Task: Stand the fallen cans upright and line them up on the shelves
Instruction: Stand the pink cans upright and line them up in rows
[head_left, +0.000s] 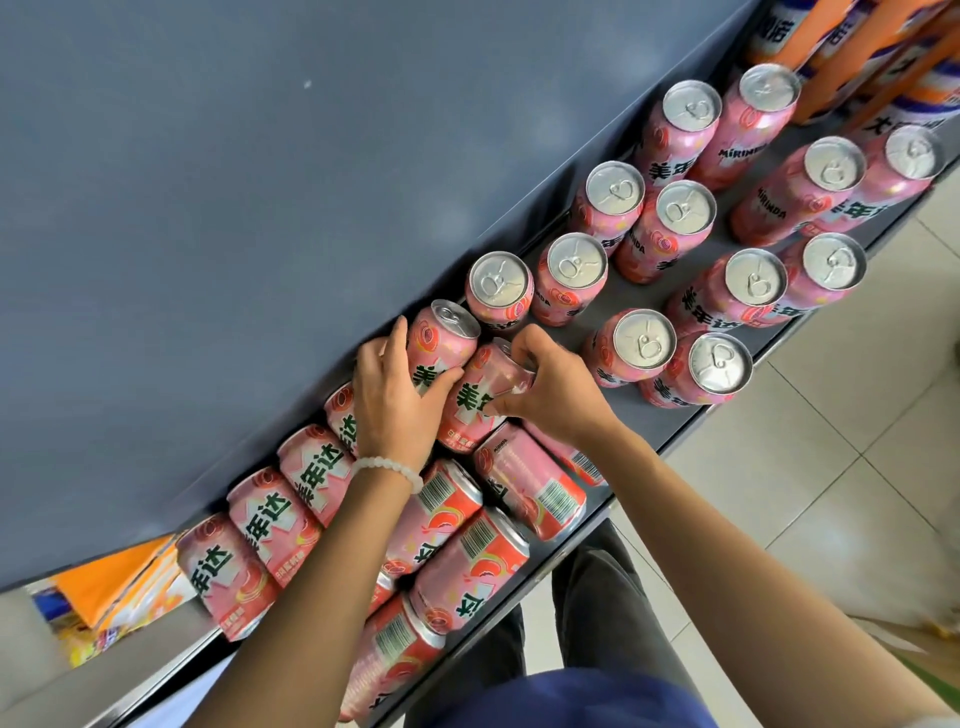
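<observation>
pink cans (680, 210): upright in pairs, right end of shelf (670, 436) | fallen pink cans (291, 499): on their sides, left end | two tilted cans (467, 374): mid-shelf, between both groups

Bright, even light; wide-angle edge distortion

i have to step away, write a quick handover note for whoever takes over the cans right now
Left hand: grips a tilted pink can at the back of the shelf.
Right hand: grips the can beside it by its top end, also tilted.
Done: the upright cans to the right stand in rows.
Left: stand these two, then the fallen cans lying nearer the person, and line them up.
</observation>
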